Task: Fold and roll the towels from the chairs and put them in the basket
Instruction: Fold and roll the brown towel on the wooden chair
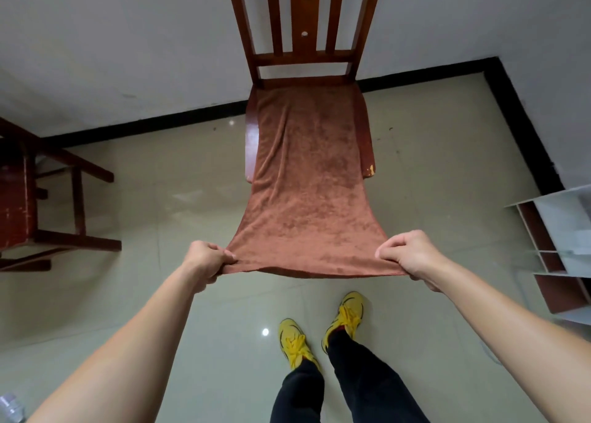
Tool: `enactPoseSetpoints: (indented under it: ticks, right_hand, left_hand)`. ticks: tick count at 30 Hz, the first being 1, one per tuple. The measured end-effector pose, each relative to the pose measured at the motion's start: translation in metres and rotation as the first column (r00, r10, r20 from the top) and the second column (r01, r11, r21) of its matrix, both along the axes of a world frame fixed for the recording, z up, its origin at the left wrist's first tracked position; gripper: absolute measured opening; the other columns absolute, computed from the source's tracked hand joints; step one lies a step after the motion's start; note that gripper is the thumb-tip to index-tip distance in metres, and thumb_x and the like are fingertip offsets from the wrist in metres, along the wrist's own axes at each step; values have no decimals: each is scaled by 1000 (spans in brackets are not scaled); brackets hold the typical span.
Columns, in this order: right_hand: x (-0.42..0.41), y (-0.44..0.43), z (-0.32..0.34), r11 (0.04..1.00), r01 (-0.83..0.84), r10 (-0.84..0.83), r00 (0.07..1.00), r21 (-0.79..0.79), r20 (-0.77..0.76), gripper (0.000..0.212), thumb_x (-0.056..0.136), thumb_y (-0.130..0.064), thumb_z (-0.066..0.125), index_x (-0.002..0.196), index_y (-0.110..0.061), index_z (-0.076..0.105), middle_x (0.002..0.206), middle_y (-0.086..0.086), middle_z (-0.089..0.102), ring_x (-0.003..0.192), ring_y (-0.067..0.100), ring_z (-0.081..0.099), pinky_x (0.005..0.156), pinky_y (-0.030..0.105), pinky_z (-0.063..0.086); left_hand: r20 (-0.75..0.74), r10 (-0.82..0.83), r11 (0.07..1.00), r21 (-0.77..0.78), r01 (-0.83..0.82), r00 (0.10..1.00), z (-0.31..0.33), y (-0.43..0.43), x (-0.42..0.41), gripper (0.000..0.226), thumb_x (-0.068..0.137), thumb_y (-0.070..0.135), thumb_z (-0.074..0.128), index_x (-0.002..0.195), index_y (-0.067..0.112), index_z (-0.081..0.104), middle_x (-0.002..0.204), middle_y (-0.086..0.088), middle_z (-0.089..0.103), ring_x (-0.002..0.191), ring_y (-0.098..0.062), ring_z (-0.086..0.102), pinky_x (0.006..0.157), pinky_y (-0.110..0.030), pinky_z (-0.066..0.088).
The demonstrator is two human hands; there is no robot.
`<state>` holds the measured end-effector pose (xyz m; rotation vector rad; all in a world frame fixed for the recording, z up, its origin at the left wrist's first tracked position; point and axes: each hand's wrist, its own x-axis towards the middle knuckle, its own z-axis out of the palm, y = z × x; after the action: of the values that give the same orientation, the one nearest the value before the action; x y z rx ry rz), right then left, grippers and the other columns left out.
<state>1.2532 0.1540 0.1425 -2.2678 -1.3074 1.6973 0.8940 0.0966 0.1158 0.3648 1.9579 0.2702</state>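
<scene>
1. Brown towel [307, 182] lies lengthwise on the seat of the wooden chair [303, 58]. Its far end is at the backrest. Its near end comes off the seat front and is held up above the tiled floor [128, 182].
2. Left grip [209, 259]: fingers curled round the towel's near-left corner, pinching the hem.
3. Right grip [407, 256]: clenched on the near-right corner.
4. The near edge is stretched between both grips, with a slight sag at mid-span.
5. Second chair [19, 192] stands at the left edge; white shelf unit [563, 230] at the right edge.
6. Yellow shoes [292, 342] are on the floor, near side of the towel edge.
</scene>
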Motion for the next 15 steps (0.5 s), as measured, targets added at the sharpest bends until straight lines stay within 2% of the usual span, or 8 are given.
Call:
enactPoseSetpoints:
  ticks: [3,7,11,15]
  right_hand:
    - [-11,-12,3,993,33,-33,999,112,-7,10,74,-5,71,67,-10,75,47,-12,60,44,7,42,35,14,27]
    - [-12,-22,-6,987,96,-109,989,125,96,16,74,-6,71,60,-14,74,62,-5,67,48,14,45,46,22,32]
    - [-6,-32,-14,995,92,-98,980,44,171,20,76,-4,66,61,-14,73,60,6,66,50,22,44,50,25,36]
    - [-3,-43,-14,996,81,-74,976,-28,206,16,74,-3,63,63,-9,72,51,7,58,47,20,39,47,23,32]
  left_hand:
    - [-20,42,998,55,-41,999,7,-3,-4,9,77,-6,67,78,2,65,62,-9,59,43,-16,42,41,-17,23]
    - [87,-27,999,37,24,996,23,-8,-6,17,76,-15,63,78,2,66,64,-8,62,38,-11,53,40,-16,29]
    - [132,-181,979,-70,191,975,33,-15,-16,14,83,-4,62,71,3,63,51,-9,55,35,-11,33,36,-14,22]
    - [173,-263,946,-148,289,949,39,-23,-18,12,85,6,63,73,9,61,51,-5,46,35,-11,28,38,-14,22]
